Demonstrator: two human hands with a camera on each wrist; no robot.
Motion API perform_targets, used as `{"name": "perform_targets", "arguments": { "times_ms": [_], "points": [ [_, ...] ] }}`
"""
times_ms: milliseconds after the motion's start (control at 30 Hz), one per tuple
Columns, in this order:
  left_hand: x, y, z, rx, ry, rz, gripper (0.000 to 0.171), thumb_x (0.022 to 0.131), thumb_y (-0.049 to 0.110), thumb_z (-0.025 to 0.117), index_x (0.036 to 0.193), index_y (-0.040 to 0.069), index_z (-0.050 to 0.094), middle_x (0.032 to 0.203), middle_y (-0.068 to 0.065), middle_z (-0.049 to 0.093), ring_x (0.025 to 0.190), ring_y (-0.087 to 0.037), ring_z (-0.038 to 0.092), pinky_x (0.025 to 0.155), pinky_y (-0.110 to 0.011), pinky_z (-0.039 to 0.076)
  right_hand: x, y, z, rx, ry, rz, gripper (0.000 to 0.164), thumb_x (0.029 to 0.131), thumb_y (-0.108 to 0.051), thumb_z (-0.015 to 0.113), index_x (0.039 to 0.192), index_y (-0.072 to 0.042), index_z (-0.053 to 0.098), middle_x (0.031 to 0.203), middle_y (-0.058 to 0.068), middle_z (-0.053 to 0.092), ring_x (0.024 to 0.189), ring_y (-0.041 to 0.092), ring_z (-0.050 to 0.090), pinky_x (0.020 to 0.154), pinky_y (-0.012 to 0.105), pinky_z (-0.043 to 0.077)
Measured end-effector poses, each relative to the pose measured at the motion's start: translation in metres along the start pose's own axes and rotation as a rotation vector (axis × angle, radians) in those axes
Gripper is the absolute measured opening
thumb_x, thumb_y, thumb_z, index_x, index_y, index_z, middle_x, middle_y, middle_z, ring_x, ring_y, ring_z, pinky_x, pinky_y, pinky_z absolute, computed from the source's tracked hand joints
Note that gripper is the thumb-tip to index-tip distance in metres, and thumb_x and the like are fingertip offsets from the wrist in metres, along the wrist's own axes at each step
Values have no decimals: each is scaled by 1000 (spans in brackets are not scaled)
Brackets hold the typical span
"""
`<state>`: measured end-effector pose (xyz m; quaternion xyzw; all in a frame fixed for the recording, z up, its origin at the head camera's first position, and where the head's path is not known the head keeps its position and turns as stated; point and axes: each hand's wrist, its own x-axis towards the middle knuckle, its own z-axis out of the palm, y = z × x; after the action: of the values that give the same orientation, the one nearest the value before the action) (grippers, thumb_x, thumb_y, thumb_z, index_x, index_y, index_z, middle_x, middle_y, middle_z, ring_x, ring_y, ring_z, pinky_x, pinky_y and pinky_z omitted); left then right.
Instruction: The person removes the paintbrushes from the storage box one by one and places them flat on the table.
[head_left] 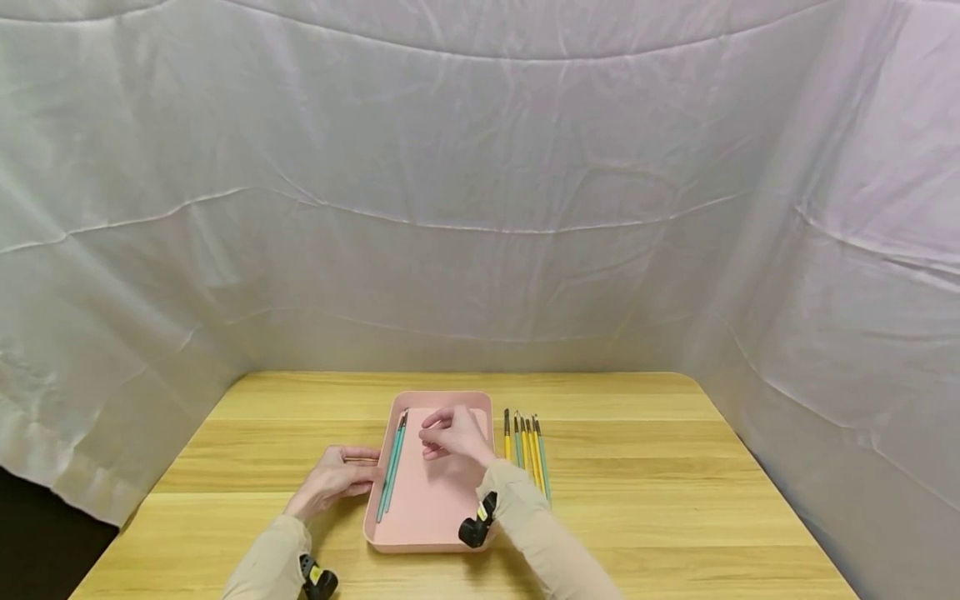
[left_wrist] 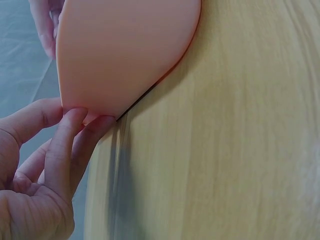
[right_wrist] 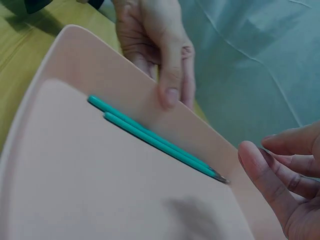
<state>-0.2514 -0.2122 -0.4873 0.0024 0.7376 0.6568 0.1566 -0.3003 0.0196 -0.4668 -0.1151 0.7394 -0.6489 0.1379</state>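
Observation:
A pink tray (head_left: pixel 442 512) lies on the wooden table, with two teal paintbrushes (head_left: pixel 392 467) side by side along its left wall. At that wall, my left hand (head_left: pixel 337 477) pinches the tray's edge. In the left wrist view its fingers (left_wrist: pixel 62 160) press the outer side, while the right wrist view shows the thumb over the rim. My right hand (head_left: pixel 457 435) hovers above the tray floor, fingers loosely bent with nothing visible between them. Right of the tray lie several yellow and teal paintbrushes (head_left: pixel 533 450), bristles pointing away, partly covered by my right forearm.
The wooden tabletop (head_left: pixel 675 500) spreads out on both sides of the tray. Pale grey cloth (head_left: pixel 480 283) hangs behind the table and along its sides. A small black camera (head_left: pixel 477 523) is strapped to my right wrist, over the tray's near right corner.

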Motion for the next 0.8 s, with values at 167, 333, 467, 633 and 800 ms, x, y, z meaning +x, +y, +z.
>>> {"name": "perform_targets", "arguments": {
  "times_ms": [167, 333, 467, 633, 800],
  "points": [
    [1, 0, 0, -3, 3, -5, 52, 88, 0, 72, 130, -22, 52, 95, -12, 79, 71, -6, 71, 64, -18, 61, 5, 3, 16, -4, 12, 25, 14, 90, 3, 68, 101, 12, 67, 94, 38, 70, 53, 9, 65, 60, 31, 64],
    [0, -1, 0, 16, 13, -12, 50, 88, 1, 72, 130, -20, 54, 101, -18, 78, 75, -7, 71, 66, -19, 61, 10, 7, 29, -22, 36, 45, 12, 89, 4, 69, 98, 12, 69, 84, 32, 73, 50, 9, 65, 58, 31, 63],
    [0, -1, 0, 25, 11, -13, 50, 87, 1, 72, 129, -19, 55, 105, -22, 76, 78, -9, 71, 67, -20, 62, 14, 12, 37, -48, 66, 75, 12, 87, 4, 70, 97, 11, 69, 72, 22, 73, 50, 12, 66, 58, 33, 63],
    [0, -1, 0, 26, 11, -13, 49, 88, 2, 72, 129, -19, 55, 105, -21, 76, 79, -9, 71, 68, -20, 62, 18, 16, 42, -98, 96, 98, 9, 86, 5, 71, 94, 7, 70, 69, 17, 73, 53, 18, 70, 56, 31, 63],
    [0, -1, 0, 13, 12, -9, 51, 87, 0, 72, 130, -20, 54, 103, -21, 77, 79, -9, 71, 67, -20, 62, 18, 22, 45, -169, 112, 107, 7, 87, 5, 70, 94, 6, 69, 69, 18, 74, 55, 20, 71, 54, 25, 61]
  ]
}}
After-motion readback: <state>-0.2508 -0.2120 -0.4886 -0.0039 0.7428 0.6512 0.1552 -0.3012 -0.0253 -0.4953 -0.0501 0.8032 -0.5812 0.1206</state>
